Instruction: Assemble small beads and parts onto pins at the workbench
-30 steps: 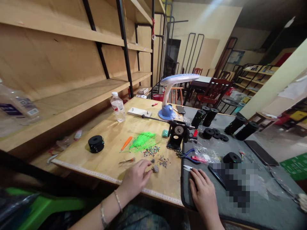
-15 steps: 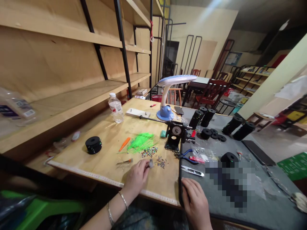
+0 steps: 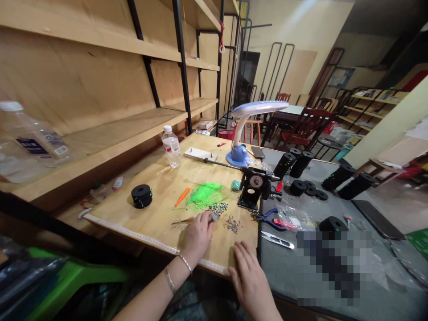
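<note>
While my left grip (image 3: 198,234) pinched a small grey piece (image 3: 214,217) at frame centre beside the bead heap (image 3: 218,207), my right grip (image 3: 249,276) lay spread, empty, on the counter (image 3: 157,218); green strands (image 3: 204,195) lay loose, unsorted.

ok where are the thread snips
Head view, right of centre: the thread snips lie on the grey mat, between the blue-handled pliers and the right hand.
</note>
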